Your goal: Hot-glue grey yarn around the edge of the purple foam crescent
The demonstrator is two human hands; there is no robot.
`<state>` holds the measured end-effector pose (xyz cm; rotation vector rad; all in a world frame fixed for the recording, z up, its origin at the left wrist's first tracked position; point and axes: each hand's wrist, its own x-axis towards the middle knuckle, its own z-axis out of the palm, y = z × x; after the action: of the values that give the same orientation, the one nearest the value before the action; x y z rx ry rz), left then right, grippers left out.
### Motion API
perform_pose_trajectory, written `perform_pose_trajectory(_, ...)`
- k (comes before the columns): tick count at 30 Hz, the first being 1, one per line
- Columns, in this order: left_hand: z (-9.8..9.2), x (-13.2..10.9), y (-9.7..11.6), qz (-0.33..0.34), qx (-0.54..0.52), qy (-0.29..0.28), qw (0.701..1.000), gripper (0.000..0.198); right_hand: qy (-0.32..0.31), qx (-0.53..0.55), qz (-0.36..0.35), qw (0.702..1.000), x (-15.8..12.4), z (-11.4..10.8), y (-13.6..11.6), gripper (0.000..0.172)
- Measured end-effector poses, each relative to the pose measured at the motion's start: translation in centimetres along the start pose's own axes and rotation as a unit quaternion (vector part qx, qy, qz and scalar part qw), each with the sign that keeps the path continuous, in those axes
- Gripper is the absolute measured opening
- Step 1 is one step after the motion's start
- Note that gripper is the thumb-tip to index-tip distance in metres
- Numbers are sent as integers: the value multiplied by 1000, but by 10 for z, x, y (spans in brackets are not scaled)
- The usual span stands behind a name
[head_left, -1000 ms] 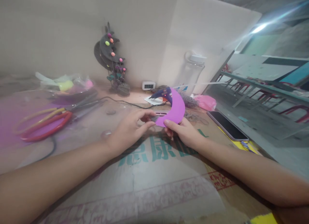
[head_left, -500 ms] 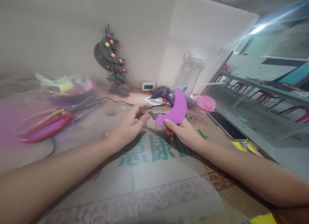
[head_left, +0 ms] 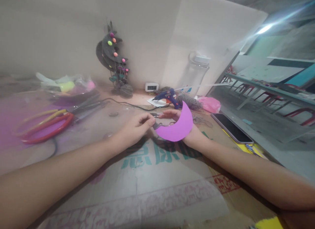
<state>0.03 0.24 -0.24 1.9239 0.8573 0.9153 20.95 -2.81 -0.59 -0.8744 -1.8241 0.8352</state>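
Note:
A purple foam crescent (head_left: pixel 177 126) is held low over the cardboard-covered table (head_left: pixel 147 186), its curved edge toward me. My right hand (head_left: pixel 178 118) sits mostly behind the crescent, fingers closed on it. My left hand (head_left: pixel 134 127) is pinched at the crescent's left tip, where a small dark grey piece (head_left: pixel 156 120) shows between the fingers. What that piece is I cannot make out. A blue glue gun (head_left: pixel 167 97) lies just beyond the hands.
Red and yellow scissors (head_left: pixel 46 124) and a bag of coloured pieces (head_left: pixel 66 87) lie at the left. A dark crescent ornament (head_left: pixel 113 59) stands at the wall beside a small clock (head_left: pixel 151 87) and a clear bottle (head_left: pixel 197 74). At the right lie a phone (head_left: pixel 231 127) and pink bag (head_left: pixel 209 104).
My right hand has turned the purple crescent from upright to lying lower and flatter toward me. My left hand stays pinched at its left tip.

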Motion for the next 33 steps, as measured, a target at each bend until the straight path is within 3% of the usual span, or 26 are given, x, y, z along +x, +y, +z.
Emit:
perform_pose_trajectory(5, 0, -1, 3, 11, 45, -16, 999, 30, -97, 155, 90, 979, -1, 0, 5, 58)
perform_pose_trajectory(9, 0, 0, 1, 7, 42, -28, 999, 28, -121, 154, 105, 975, -2, -1, 8, 48)
perform_pose_trajectory(16, 0, 0, -3, 0, 65, -43, 997, 29, -21, 41, 99, 994, 1, 1, 16, 19)
perform_pose_trajectory(24, 0, -1, -3, 13, 67, -54, 996, 32, 19, -22, 141, 990, 4, 4, -1, 20)
perform_pose_trajectory(33, 1, -2, -2, 8, 63, -66, 996, 31, 32, 17, 170, 985, 4, 7, -2, 23)
